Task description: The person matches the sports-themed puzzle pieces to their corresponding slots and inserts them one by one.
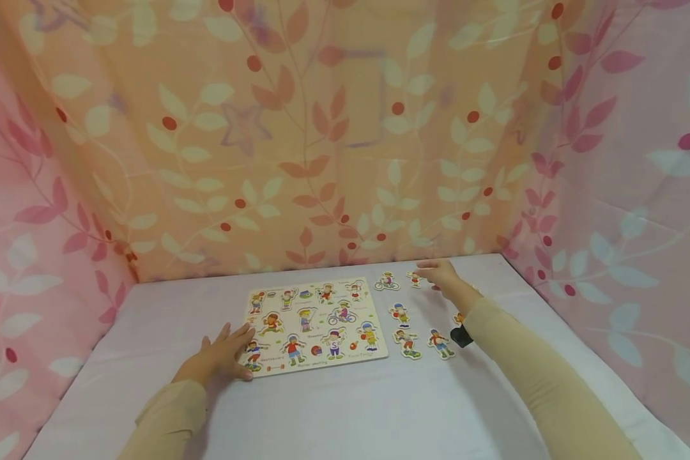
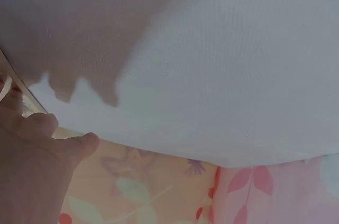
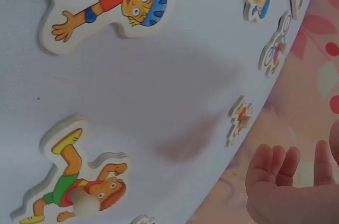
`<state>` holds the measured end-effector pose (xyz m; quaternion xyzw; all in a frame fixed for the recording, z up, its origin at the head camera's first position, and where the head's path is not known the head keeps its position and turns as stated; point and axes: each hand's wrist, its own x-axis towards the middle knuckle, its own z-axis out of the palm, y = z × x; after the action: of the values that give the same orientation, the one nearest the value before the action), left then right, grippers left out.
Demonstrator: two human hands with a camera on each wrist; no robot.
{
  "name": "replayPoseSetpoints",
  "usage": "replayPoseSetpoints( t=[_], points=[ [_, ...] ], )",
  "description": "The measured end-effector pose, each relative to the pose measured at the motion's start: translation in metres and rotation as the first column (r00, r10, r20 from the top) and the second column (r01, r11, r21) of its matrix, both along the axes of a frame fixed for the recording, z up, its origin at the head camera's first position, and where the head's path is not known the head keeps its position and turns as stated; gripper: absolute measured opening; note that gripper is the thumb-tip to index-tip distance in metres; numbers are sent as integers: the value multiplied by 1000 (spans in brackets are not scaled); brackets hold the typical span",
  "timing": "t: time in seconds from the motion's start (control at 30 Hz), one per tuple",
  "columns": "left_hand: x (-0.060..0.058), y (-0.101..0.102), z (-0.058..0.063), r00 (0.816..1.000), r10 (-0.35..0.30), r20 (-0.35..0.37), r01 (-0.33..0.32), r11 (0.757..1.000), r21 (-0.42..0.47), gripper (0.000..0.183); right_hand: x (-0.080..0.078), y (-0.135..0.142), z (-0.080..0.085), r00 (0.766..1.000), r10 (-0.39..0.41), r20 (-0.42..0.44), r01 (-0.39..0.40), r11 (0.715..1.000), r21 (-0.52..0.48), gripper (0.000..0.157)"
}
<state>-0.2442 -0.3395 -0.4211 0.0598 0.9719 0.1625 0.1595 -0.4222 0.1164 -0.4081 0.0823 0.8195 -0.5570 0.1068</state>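
A wooden puzzle board point(image 1: 381, 351) printed with children playing sports lies on the white table. My left hand point(image 1: 221, 358) rests at its left edge, fingers spread over the rim. In the left wrist view that hand point(image 2: 37, 150) shows at the board's edge. My right hand point(image 1: 440, 275) is above the table's far right part, beside a small figure piece point(image 1: 414, 280), holding nothing visible. Its fingers are loosely bent in the right wrist view, where the hand point(image 3: 291, 187) appears at lower right. A cyclist piece point(image 1: 387, 282) lies left of the small figure.
Nearer lie a ball-player piece point(image 1: 399, 315), a skateboarder piece point(image 1: 407, 345) and a roller-skater piece point(image 1: 440, 344). The right wrist view shows a runner piece point(image 3: 85, 197) with a round knob. A black object point(image 1: 462, 337) shows beside the right sleeve. Patterned curtains point(image 1: 322, 128) surround the table.
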Motion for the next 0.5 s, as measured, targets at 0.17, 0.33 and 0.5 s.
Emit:
replayPoseSetpoints(
  t=[0.17,0.33,0.5],
  points=[
    [1,1,0,1000,0,-6,0,1000,14,99,-5,5,-12,997,-42,70,45,998,-46,49],
    [0,-1,-5,1000,-4,-16,4,1000,4,100,-7,11,-25,994,-60,87,67,995,-79,50],
    [-3,-4,-9,1000,-2,-21,2,1000,-9,101,-10,14,-33,993,-70,97,80,992,-101,51]
  ],
)
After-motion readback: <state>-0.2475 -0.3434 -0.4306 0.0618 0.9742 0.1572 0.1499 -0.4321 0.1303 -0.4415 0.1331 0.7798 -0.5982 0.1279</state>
